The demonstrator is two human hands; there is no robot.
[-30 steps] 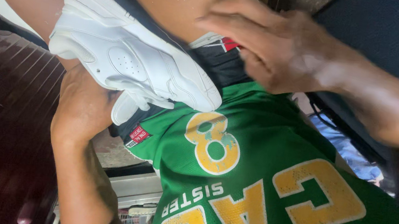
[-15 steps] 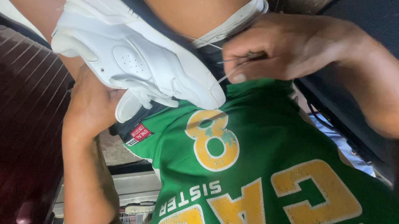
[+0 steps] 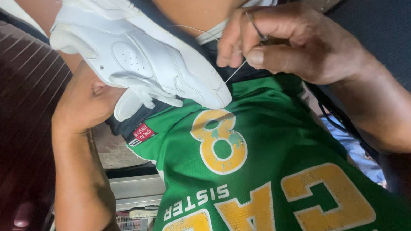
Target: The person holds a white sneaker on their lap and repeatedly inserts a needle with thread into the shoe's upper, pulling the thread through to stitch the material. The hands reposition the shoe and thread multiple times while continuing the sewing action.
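Resting on the left hand point(image 3: 85, 105), white shoe point(image 3: 139, 54); right hand point(image 3: 289, 42) pinches thread point(image 3: 235, 72).

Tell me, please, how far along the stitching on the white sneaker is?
In hand: the right hand pinches a needle, its thread pulled taut from the white sneaker near the toe. The left hand supports the shoe from beneath. No finished seam shows, so what is done or left cannot be judged.
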